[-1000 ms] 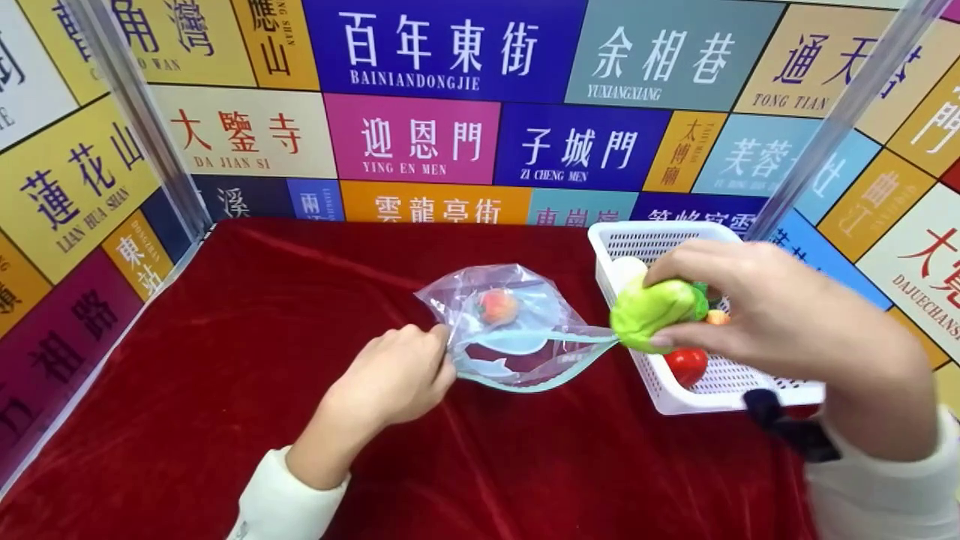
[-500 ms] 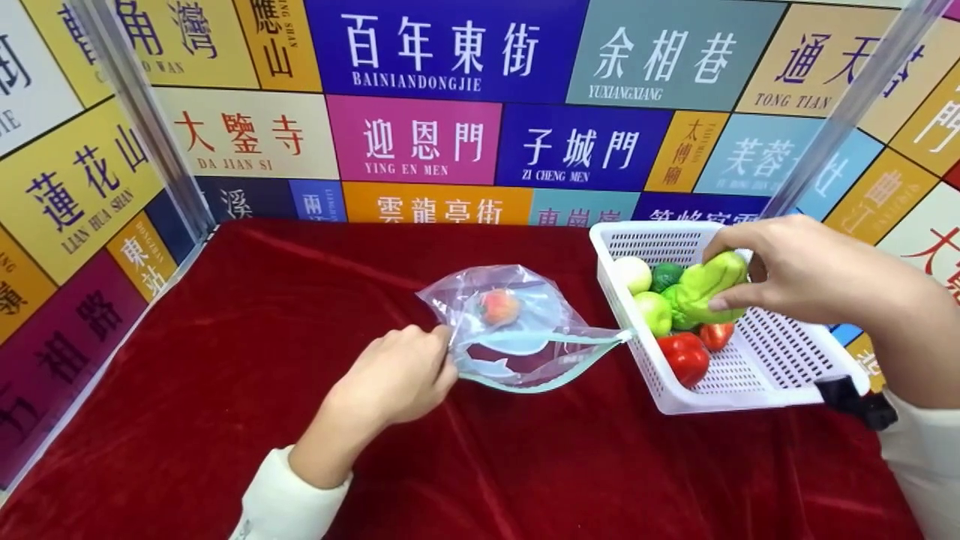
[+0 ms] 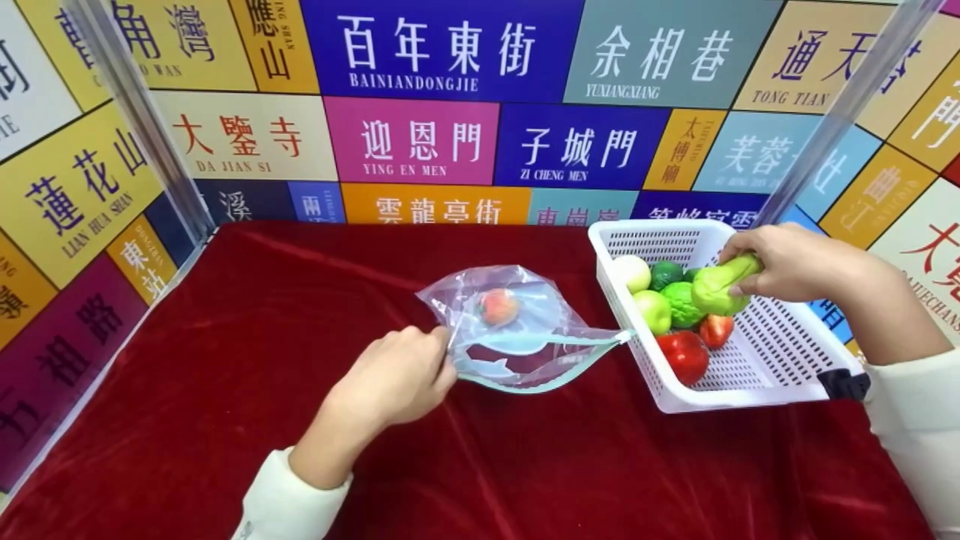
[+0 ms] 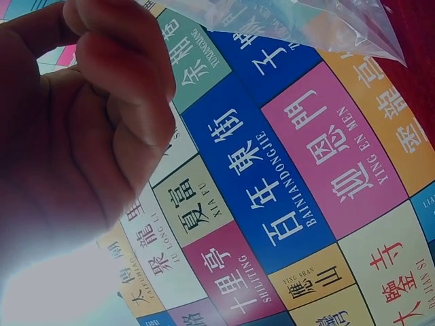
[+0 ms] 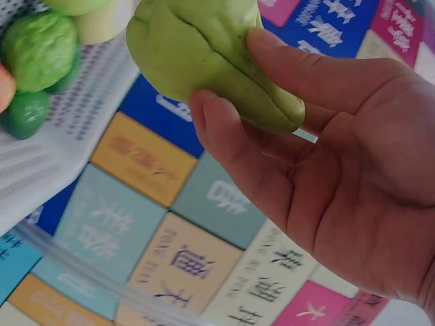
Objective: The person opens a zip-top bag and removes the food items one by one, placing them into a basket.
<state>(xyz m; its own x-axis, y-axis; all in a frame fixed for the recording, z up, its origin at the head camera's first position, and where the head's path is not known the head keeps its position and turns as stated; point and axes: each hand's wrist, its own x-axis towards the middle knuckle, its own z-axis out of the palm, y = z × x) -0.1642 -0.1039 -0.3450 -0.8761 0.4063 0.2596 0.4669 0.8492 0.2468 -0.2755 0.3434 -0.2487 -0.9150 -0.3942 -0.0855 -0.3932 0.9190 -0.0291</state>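
In the head view my left hand (image 3: pixel 401 375) grips the left edge of a clear zip bag (image 3: pixel 559 307) with a pale-green seal. The bag lies with its mouth spread open toward me, a peach (image 3: pixel 498 306) inside it. Curled fingers of that hand (image 4: pixel 122 88) show in the left wrist view, with a corner of the bag (image 4: pixel 340 27) above. My right hand (image 3: pixel 799 262) pinches a light-green, creased, pear-shaped chayote (image 3: pixel 724 285) between thumb and fingers, over the white basket (image 3: pixel 667 401). The right wrist view shows the chayote (image 5: pixel 204 61) close up, one end pointing into the palm.
In the basket lie a red bell pepper (image 3: pixel 684 358), a tomato (image 3: pixel 716 330), a green apple (image 3: pixel 652 311), a crinkled green vegetable (image 3: pixel 681 304), a whitish round item (image 3: pixel 631 274) and dark-green produce (image 3: pixel 666 274). Red cloth (image 3: pixel 300 300) covers the table; lettered panels (image 3: pixel 442 49) stand behind.
My right hand has carried the chayote rightward from the bag's right end to over the basket, tilting it on the way. The left hand and bag have stayed in place.
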